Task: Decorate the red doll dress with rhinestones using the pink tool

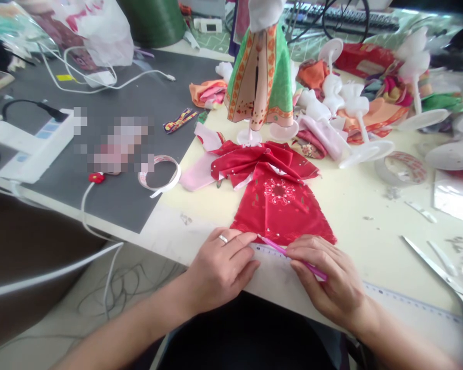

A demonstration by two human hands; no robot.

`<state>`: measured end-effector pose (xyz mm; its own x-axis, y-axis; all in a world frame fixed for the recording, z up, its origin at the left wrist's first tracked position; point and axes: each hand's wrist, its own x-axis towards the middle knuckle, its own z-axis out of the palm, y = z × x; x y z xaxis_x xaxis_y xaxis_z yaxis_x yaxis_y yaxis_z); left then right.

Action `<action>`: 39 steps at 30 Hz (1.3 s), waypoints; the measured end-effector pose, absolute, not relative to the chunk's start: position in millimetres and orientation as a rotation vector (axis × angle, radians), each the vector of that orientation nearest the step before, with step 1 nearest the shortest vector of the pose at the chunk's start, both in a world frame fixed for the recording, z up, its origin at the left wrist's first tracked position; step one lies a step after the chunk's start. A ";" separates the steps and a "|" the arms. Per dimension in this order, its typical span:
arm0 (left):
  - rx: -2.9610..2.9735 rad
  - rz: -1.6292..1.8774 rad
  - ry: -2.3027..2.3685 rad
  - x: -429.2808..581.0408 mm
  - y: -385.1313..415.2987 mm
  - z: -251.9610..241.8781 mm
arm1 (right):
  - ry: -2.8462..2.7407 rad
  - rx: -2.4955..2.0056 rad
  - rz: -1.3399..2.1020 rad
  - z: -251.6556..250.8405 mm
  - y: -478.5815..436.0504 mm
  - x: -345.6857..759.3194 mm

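A small red dress (285,205) with a white bead pattern lies spread on the table, its hem towards me. My right hand (326,272) is closed round a pink pen-like tool (273,245), whose tip points left and rests at the hem. At the left end of the hem is my left hand (227,264), with a ring on one finger. Its index fingertip touches the cloth beside the tool's tip, and the other fingers are curled; whether they pinch anything is hidden. A clear ruler (409,303) runs along the table's front edge, partly under my right hand.
Behind the dress stands a small form in a green and peach dress (258,77). White stands (360,113) and cloth pieces crowd the back right. Scissors (440,270) lie at the right. Tape rolls (160,174), a power strip (38,146) and cables are at the left.
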<state>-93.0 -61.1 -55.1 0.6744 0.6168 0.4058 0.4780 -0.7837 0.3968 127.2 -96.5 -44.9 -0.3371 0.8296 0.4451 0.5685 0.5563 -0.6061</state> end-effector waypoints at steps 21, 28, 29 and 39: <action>2.575 0.730 0.873 -94.4 -59.3 -56.7 | -1.960 -1.307 0.505 -43.1 -96.7 129.6; 2.603 0.754 0.868 -93.9 -59.9 -57.2 | -1.919 -1.308 0.512 -41.6 -93.6 127.9; 2.601 0.754 0.862 -93.7 -59.8 -56.9 | -1.918 -1.307 0.514 -41.8 -93.7 128.0; 2.711 0.735 0.853 -92.5 -58.8 -54.1 | -2.060 -1.116 0.534 -42.2 -94.9 132.4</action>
